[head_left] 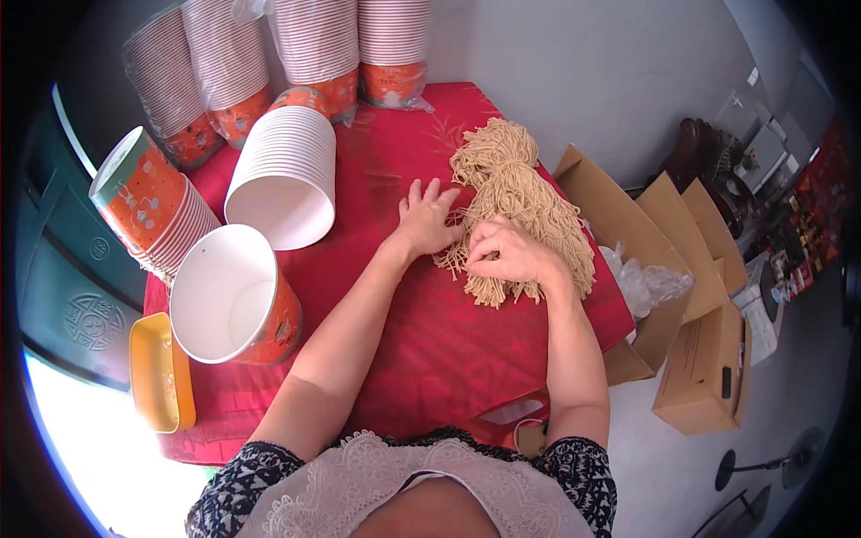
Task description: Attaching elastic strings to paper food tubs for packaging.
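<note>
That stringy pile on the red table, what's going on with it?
A person has both bare hands at the pile of tan strands. The left hand is spread open at its left edge. The right hand is over the near part with its fingers curled; I can't tell whether strands are in its grip. Off to the left, a big paper tub stands open-side up, near a stack of tubs lying on its side.
</note>
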Available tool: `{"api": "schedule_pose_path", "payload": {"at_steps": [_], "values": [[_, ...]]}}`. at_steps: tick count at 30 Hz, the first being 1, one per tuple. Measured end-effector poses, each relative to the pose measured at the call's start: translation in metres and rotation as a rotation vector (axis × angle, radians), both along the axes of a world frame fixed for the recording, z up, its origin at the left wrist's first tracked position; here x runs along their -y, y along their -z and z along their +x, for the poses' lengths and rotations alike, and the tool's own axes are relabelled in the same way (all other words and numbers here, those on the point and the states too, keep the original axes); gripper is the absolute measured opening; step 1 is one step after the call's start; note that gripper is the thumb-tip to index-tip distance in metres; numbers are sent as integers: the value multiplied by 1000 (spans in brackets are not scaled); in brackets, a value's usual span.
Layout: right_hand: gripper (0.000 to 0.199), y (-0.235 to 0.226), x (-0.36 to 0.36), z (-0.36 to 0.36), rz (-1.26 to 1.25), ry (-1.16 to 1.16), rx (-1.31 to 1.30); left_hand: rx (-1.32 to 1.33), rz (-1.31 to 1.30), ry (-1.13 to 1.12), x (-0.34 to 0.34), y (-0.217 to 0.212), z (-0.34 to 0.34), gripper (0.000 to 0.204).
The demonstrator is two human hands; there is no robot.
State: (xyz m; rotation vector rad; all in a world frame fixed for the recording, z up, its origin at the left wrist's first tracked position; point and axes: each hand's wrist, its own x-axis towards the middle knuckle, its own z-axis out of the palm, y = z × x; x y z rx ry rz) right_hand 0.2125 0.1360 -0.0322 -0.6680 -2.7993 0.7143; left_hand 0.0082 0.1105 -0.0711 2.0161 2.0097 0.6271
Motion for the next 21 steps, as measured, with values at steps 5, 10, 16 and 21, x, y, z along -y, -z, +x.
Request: {"api": "schedule_pose_path", "payload": {"at_steps": [5,10,16,21], "values": [[18,2,-7,3,-31,-28,-86,-120,207,-18,-1,9,7,39],[20,-5,-8,6,-68,58,-95,532,174,37,-4,-13,-10,13],[20,-5,-12,10,-102,66,-70,977,-68,46,13,-58,-19,5],[24,-5,-8,2,-96,99,-144,1042,-208,88,23,-67,-38,10]]}}
